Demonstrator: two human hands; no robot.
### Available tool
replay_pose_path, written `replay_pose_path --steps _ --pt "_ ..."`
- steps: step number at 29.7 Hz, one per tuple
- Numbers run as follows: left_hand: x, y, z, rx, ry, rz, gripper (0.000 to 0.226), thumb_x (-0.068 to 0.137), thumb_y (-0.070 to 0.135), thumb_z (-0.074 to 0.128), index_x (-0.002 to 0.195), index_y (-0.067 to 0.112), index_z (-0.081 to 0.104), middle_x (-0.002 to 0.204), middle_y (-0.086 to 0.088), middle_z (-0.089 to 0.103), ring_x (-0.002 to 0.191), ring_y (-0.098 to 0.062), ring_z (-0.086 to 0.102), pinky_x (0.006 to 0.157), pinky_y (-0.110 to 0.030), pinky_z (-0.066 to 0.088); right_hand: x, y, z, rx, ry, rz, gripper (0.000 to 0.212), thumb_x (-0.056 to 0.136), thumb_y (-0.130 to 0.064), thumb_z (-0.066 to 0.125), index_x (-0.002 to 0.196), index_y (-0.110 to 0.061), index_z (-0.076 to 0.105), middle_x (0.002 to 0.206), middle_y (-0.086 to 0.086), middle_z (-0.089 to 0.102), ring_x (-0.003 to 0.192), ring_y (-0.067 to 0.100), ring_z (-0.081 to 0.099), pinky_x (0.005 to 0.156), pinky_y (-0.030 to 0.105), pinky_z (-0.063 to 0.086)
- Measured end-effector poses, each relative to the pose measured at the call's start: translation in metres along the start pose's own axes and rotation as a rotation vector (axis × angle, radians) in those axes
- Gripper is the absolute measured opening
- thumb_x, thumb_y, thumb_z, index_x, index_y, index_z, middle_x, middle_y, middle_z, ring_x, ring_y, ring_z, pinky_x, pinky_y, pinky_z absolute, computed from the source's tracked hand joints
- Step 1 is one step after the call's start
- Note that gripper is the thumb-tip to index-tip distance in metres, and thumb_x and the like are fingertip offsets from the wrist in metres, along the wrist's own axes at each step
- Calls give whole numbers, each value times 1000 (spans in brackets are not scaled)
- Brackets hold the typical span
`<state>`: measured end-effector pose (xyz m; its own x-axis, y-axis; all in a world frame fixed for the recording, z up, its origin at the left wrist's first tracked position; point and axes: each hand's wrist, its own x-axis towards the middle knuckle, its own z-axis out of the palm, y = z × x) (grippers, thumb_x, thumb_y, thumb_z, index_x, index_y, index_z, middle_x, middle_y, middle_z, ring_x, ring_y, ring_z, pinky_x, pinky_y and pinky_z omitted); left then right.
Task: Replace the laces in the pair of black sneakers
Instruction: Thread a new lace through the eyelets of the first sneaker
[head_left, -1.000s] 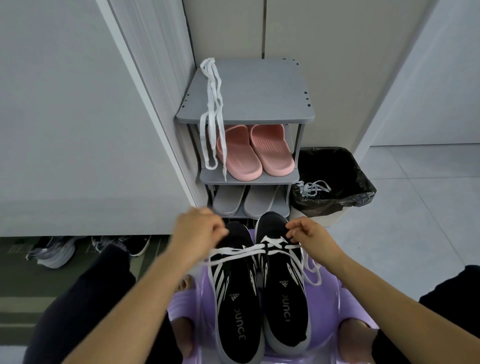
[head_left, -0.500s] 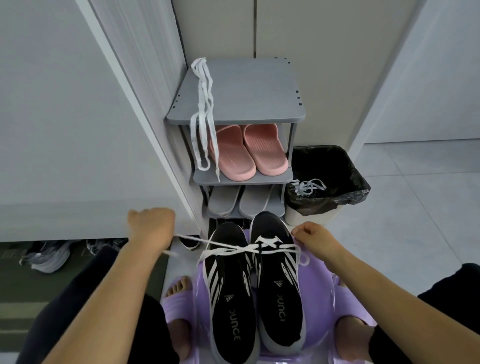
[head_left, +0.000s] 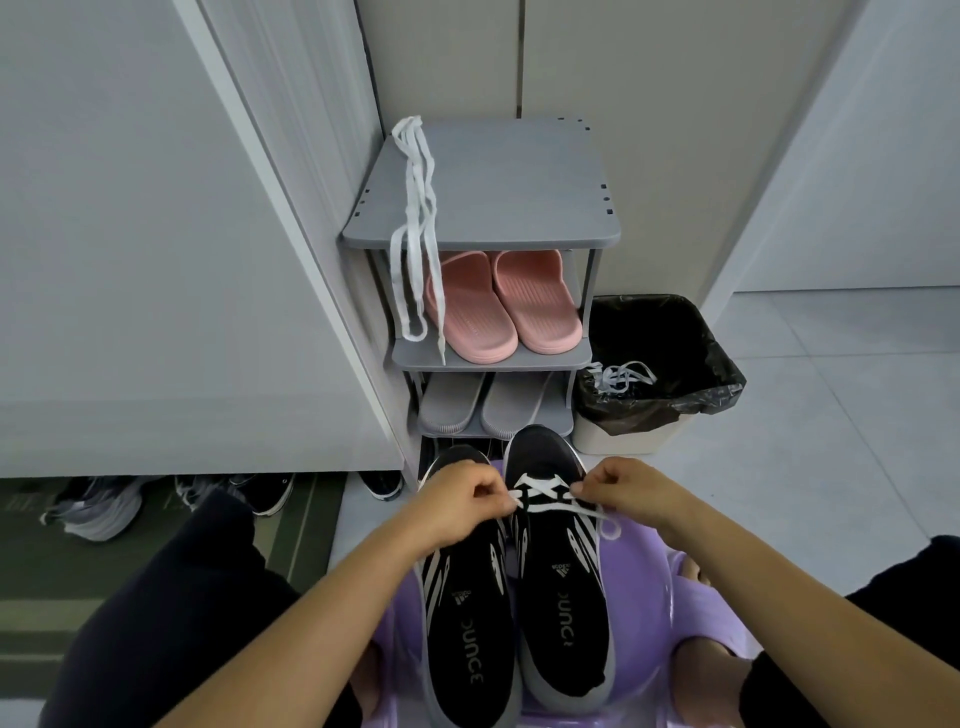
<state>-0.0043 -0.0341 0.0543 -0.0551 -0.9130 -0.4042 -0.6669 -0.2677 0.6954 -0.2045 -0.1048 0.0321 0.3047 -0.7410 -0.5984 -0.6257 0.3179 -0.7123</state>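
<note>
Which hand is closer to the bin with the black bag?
Right. The right hand, pinching the lace, is just in front of the bin; the left hand is farther left, across the sneaker.

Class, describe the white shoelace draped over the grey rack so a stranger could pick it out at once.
Find the grey plastic shoe rack holding pink rubber slippers. Along the left of its top shelf lies a flat white shoelace, its ends hanging in front of the slippers. Unlike the tangled pale laces on the rim of the black-lined bin, it hangs in long loose strands.
</note>
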Motion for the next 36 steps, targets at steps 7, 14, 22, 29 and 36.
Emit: replay_pose_path --steps 7,14,22,29,36 --pt "-24 -31 -114 599 227 -456 24 88 25 61 65 24 56 84 2 60 88 -21 56 82 -34 41 5 4 1 102 26 20 25 91 -31 58 79 -8 60 73 0 54 67 9 46 64 18 38" --pt "-8 -4 -32 275 -33 55 23 90 31 58 109 21 65 109 3 62 102 -15 58 95 -33 43 6 1 7 115 20 5 31 95 -29 50 72 -10 60 71 1 55 64 9 48 59 14 39" --pt "8 -6 10 221 55 67 10 84 32 65 86 22 61 88 8 53 82 -10 51 88 -34 43 4 3 0 -25 -163 -214 24 81 4 62 91 -18 61 74 1 57 71 13 53 73 21 43" --pt "9 -3 12 -67 68 -22 7 85 20 66 79 18 63 65 13 51 58 1 45 54 -5 35 5 0 6 -94 -82 -341 17 83 -11 68 76 -26 66 64 -8 51 60 4 43 58 13 36" --pt "9 -2 9 -60 26 -103 14 88 21 62 75 18 58 70 12 52 63 0 45 58 -14 34 6 -4 11 -40 -89 -202 18 90 -20 58 92 -4 65 85 5 57 81 13 49 72 20 39"
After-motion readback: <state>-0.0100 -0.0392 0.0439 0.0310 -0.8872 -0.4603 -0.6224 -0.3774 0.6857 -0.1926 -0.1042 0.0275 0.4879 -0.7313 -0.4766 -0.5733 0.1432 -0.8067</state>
